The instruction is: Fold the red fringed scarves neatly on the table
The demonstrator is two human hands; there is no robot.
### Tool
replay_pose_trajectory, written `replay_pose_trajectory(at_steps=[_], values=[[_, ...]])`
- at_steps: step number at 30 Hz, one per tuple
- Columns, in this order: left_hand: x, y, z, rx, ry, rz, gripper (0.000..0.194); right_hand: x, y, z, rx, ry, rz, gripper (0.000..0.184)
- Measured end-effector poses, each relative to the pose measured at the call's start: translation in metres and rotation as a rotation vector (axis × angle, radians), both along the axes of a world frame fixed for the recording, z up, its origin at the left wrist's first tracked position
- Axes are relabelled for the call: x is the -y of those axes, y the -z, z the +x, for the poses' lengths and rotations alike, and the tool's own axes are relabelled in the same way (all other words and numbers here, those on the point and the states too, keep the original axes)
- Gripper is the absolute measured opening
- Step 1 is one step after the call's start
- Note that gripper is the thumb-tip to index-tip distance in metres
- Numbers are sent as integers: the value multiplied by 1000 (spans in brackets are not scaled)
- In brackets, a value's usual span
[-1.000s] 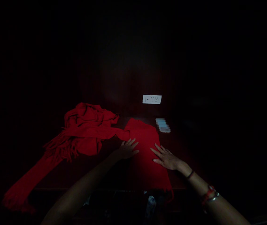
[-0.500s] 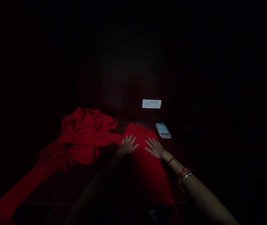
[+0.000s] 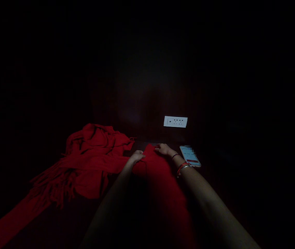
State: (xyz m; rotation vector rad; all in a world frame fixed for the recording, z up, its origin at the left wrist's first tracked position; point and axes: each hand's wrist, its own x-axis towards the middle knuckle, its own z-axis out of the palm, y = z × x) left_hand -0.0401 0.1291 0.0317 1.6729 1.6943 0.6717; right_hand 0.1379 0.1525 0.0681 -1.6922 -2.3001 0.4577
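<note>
A red scarf runs toward me down the middle of the dark surface. At its far left edge, my left hand is closed on the cloth, thumb on top. My right hand bends its fingers down and pinches the cloth at the far end. More red cloth with a fringe lies bunched in a heap to the left, and a strip of it joins the part by my left hand. The near end of the scarf fades into darkness.
A lit phone lies just right of my right wrist. Behind, a white socket panel is set in the dark wall. A long red strip trails to the lower left. Most of the surroundings are too dark to make out.
Both hands were spread flat on the scarf. Now they have moved to its far end and their fingers have closed on the cloth. The view has shifted slightly.
</note>
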Motion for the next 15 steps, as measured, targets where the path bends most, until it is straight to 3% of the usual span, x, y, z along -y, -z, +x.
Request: replay_pose_trajectory(at_steps=[5, 9, 12, 15], values=[[-5, 7, 3, 246, 102, -14, 12, -39, 14, -15, -142, -36, -46, 47], [-7, 7, 6, 452, 170, -7, 9, -61, 19, -16, -256, -22, -111, 40], [-6, 3, 5, 457, 102, -35, 8, -70, 19, -10, -386, -13, -67, 38], [-6, -2, 0, 418, -19, -137, 10, -76, 17, 2, -665, 15, 96, 41]])
